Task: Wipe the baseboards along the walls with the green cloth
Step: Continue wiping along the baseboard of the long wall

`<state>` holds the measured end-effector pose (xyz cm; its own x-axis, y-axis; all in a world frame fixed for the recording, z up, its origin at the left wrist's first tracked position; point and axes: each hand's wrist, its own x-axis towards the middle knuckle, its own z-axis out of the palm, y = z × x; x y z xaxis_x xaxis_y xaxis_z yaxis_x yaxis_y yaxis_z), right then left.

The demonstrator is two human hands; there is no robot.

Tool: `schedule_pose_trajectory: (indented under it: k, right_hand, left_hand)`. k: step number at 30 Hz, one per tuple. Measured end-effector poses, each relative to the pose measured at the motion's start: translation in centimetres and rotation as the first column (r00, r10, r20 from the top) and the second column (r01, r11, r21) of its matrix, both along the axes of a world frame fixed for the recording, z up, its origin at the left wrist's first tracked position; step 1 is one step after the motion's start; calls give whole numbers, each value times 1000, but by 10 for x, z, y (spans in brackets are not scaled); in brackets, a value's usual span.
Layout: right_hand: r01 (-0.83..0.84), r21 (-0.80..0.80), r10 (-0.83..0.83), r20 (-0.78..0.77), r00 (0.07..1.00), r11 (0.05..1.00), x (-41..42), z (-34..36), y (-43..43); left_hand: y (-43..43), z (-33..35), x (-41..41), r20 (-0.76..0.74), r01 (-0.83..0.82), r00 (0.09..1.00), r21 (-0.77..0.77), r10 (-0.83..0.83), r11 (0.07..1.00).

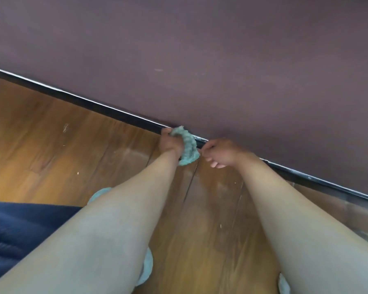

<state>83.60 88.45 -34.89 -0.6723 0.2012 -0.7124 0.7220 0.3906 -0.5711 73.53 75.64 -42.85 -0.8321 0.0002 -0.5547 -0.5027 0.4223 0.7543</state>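
A dark baseboard (98, 106) with a pale top edge runs diagonally from upper left to lower right under a purple-brown wall (221, 60). My left hand (168, 143) grips the bunched green cloth (187, 147) and presses it against the baseboard near the middle of the view. Just right of the cloth, my right hand (223, 152) rests at the baseboard with its fingers curled and pinched near the cloth's edge; whether it touches the cloth is unclear. Both bare forearms reach forward from the bottom of the frame.
The wooden plank floor (51, 149) spreads out to the left and between my arms, with small specks and a bit of thread on it. Dark blue fabric (19, 230) lies at the lower left. Pale green fuzzy pieces (147, 266) peek out under my arms.
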Motion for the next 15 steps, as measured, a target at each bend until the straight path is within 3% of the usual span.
schedule_pose_trajectory:
  k: [3,6,9,15]
  right_hand:
    - [-64,-23,66,61,996,998,2,-7,9]
    - [-90,-30,94,145,985,995,13,-17,12]
    - [-106,-30,109,172,979,994,23,-22,15]
    - [-32,-85,40,100,994,996,26,-21,22]
  left_hand:
    - [7,-9,-14,68,-282,959,135,275,950]
    - [9,-15,-17,200,-384,908,40,369,922]
    - [17,-19,-8,280,-349,909,102,310,932]
    - [52,-90,15,238,-73,970,105,46,992]
